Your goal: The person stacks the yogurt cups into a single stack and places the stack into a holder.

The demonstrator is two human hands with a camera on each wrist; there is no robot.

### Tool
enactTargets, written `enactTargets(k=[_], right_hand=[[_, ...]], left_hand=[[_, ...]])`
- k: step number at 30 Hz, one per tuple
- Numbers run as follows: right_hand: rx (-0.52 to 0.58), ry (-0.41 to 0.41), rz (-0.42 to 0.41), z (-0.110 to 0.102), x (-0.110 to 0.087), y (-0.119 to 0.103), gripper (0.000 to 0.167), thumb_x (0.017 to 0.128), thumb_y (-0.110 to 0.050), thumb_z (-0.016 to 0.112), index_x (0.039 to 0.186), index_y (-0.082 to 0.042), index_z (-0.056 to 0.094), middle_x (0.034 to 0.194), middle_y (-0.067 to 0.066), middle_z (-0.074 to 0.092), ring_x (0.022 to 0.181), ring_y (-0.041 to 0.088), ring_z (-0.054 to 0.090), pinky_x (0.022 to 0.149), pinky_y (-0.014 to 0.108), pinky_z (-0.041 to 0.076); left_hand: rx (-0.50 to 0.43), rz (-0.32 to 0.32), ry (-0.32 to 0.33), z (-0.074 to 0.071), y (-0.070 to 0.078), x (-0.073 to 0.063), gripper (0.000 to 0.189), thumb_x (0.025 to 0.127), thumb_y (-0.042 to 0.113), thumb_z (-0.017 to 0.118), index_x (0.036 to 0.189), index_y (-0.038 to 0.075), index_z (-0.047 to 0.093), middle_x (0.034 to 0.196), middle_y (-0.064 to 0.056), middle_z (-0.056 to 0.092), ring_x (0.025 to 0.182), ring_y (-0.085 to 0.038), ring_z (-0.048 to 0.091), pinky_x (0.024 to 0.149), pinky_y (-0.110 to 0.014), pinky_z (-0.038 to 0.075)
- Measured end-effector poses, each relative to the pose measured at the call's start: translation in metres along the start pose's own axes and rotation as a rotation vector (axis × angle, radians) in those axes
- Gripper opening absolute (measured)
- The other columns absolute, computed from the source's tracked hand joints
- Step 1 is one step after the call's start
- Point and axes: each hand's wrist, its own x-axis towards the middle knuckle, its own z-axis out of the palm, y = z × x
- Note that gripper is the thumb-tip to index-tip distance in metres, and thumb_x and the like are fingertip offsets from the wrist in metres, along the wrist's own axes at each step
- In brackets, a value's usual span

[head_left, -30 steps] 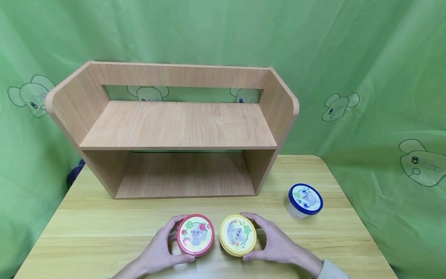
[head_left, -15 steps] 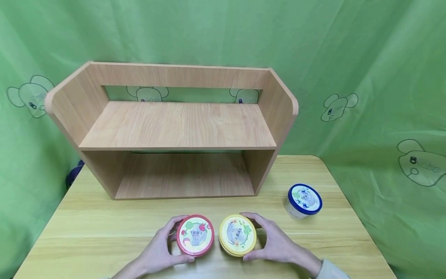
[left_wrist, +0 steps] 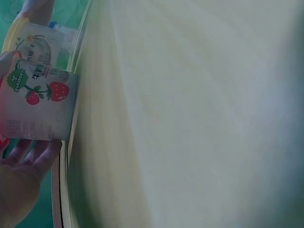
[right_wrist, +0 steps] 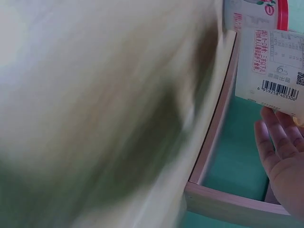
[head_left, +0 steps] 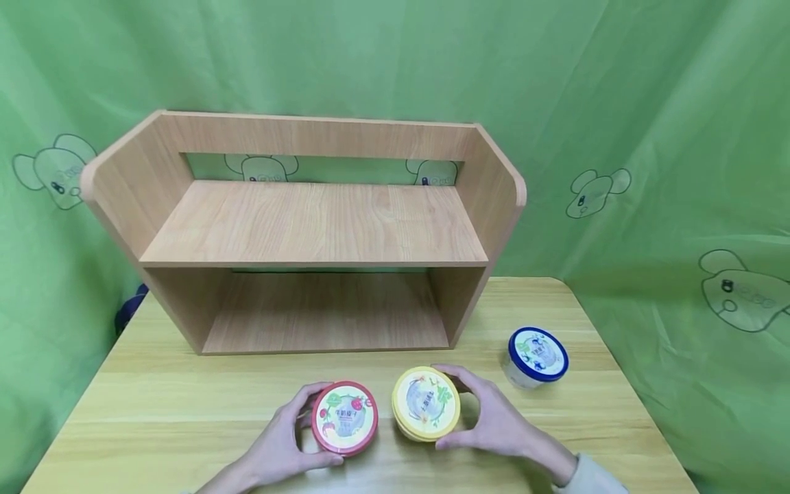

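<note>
My left hand (head_left: 280,439) grips a tub with a red-rimmed lid (head_left: 345,418), thumb at its near side and fingers round its far left. Strawberries are printed on this tub's wall (left_wrist: 45,102) in the left wrist view, and its base is down at the tabletop. Just to the right, my right hand (head_left: 494,418) holds a tub with a yellow lid (head_left: 426,404) between thumb and fingers. A barcode label shows on the yellow-lidded tub (right_wrist: 273,71) in the right wrist view. A narrow gap parts the two tubs.
A blue-lidded tub (head_left: 538,354) stands at the right of the table (head_left: 185,412). Behind the hands is a two-tier wooden shelf (head_left: 315,223) with bare boards. A green curtain (head_left: 648,103) hangs around the back and sides.
My right hand has moved the yellow-lidded tub slightly away from me and to the right, widening the gap. My left hand and the red-lidded tub have stayed put.
</note>
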Motion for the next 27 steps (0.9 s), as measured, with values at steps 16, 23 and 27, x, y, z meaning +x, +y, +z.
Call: enactTargets(k=[16,23,27], right_hand=[[-0.051,0.035,-0.066,-0.017,0.014,-0.02,0.109,0.062,-0.04,0.102,0.154,-0.019,0.049,0.147,-0.003,0.065,0.122,0.011,0.065,0.102,0.042,0.06],[-0.024,0.049,-0.098,-0.018,0.023,-0.027,0.106,0.063,-0.037,0.102,0.154,-0.019,0.05,0.14,-0.003,0.068,0.122,0.013,0.066,0.103,0.038,0.06],[-0.004,0.053,-0.102,-0.016,0.027,-0.03,0.105,0.065,-0.04,0.102,0.154,-0.021,0.049,0.14,-0.005,0.068,0.122,0.013,0.066,0.104,0.036,0.059]], left_hand=[[-0.009,0.005,0.002,0.0,0.0,0.0,0.094,0.073,0.031,0.098,0.151,0.02,0.046,0.144,-0.006,0.064,0.128,-0.002,0.061,0.11,-0.024,0.056],[-0.005,0.009,-0.003,0.0,-0.001,0.0,0.093,0.074,0.031,0.098,0.151,0.02,0.046,0.144,-0.007,0.064,0.128,-0.002,0.061,0.11,-0.023,0.056],[-0.01,0.006,-0.007,0.0,-0.001,0.0,0.093,0.074,0.03,0.098,0.151,0.02,0.046,0.144,-0.007,0.063,0.128,-0.002,0.061,0.11,-0.023,0.056]])
